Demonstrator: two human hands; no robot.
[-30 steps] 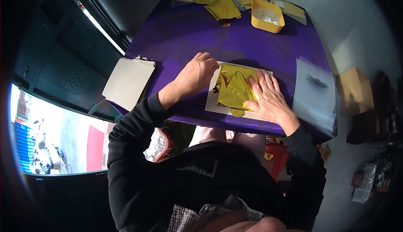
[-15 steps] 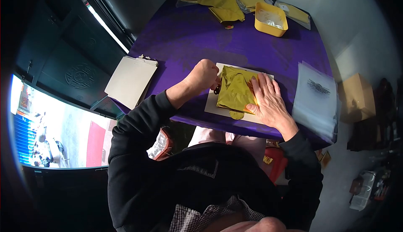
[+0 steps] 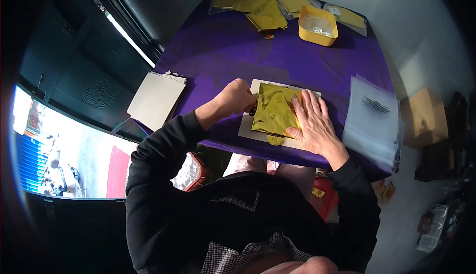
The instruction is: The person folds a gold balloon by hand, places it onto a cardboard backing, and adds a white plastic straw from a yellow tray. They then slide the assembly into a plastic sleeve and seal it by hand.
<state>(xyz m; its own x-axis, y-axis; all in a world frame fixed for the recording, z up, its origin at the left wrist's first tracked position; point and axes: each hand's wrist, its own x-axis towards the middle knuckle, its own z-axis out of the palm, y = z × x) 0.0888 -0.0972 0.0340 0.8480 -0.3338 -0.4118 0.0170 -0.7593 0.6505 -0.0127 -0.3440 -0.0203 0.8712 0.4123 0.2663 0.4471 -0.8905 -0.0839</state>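
Looking down, head view: left hand (image 3: 235,97) had slid from beside the upper left corner of the pale board (image 3: 246,129) to the left edge of the gold foil (image 3: 275,110), which lay on that board on the purple tabletop (image 3: 223,65). A second earlier the foil had shown a peaked fold near its middle; now it lay flatter, though creased. Right hand (image 3: 315,125) had kept its place on the foil's right side, palm down, fingers straight and a little spread. Reading: foil steadied by the right, left edge the part being worked. Left fingers curled inward, tips out of sight; could not tell whether they gripped the small dark thing (image 3: 252,110) at the foil's edge or merely covered it. Dark thing too small and shaded to name. Round gold piece (image 3: 275,140) showed past the foil's near edge; whether joined to it, unclear. Part of the foil's right side hidden under the hand. Bright opening (image 3: 74,155) at left washed out; far right lost in shadow
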